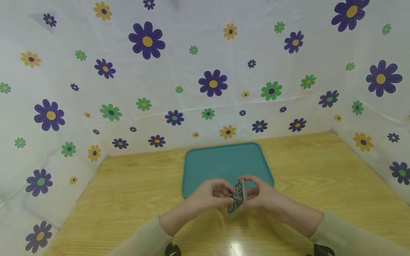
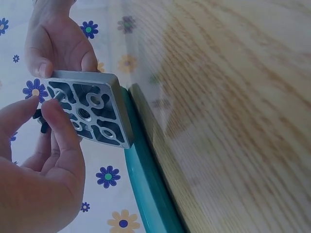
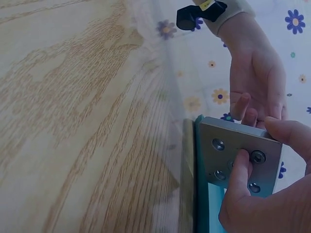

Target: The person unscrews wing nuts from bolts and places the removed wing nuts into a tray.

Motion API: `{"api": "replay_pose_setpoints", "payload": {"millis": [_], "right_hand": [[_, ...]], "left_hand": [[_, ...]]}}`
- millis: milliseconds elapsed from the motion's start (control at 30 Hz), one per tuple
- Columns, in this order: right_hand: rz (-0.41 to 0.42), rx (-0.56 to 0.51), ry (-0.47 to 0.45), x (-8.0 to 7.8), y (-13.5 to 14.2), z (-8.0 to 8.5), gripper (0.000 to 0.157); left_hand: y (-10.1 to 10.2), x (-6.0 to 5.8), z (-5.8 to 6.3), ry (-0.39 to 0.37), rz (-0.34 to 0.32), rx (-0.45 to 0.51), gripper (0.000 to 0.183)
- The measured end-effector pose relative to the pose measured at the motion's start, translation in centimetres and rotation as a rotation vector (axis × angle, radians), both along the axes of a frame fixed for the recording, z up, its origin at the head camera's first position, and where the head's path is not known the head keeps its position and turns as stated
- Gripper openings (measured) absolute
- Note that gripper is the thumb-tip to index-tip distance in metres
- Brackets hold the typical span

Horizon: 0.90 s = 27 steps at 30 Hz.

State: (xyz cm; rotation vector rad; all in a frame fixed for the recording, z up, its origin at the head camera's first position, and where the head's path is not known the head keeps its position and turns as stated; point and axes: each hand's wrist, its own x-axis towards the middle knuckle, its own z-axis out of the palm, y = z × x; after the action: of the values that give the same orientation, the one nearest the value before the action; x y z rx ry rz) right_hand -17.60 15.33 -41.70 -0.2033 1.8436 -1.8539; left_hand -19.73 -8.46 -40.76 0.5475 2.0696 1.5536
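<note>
Both hands hold a square grey metal plate (image 1: 245, 192) on edge above the front of a teal tray (image 1: 224, 161). Ribs and round holes cover the plate's back (image 2: 114, 130) in the left wrist view; its front (image 3: 210, 145) is smooth. My right hand (image 1: 267, 196) grips the plate by its edge, one fingertip beside a bolt head (image 3: 258, 157) set in a corner hole. From the ribbed side sticks the bolt's shaft (image 2: 59, 95). There my left hand (image 1: 205, 195) pinches a small part with black wing-like ends (image 2: 44, 127), partly hidden by the fingers.
The tray lies flat on a light wooden table (image 1: 134, 192), near its back edge. White sheeting (image 1: 185, 71) printed with flowers stands behind the table and along both sides. Dark straps with devices (image 3: 187, 18) sit at the wrists.
</note>
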Motion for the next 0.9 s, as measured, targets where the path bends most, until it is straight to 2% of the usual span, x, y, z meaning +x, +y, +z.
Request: {"api": "replay_pose_setpoints", "payload": {"millis": [400, 900], "right_hand": [[0.005, -0.007, 0.002, -0.1, 0.0, 0.1, 0.098], [-0.003, 0.022, 0.026, 0.0, 0.0, 0.0, 0.098]], "left_hand": [[0.5, -0.1, 0.2, 0.077, 0.060, -0.085, 0.018], [1.5, 0.0, 0.3, 0.101, 0.094, -0.134, 0.028]]}}
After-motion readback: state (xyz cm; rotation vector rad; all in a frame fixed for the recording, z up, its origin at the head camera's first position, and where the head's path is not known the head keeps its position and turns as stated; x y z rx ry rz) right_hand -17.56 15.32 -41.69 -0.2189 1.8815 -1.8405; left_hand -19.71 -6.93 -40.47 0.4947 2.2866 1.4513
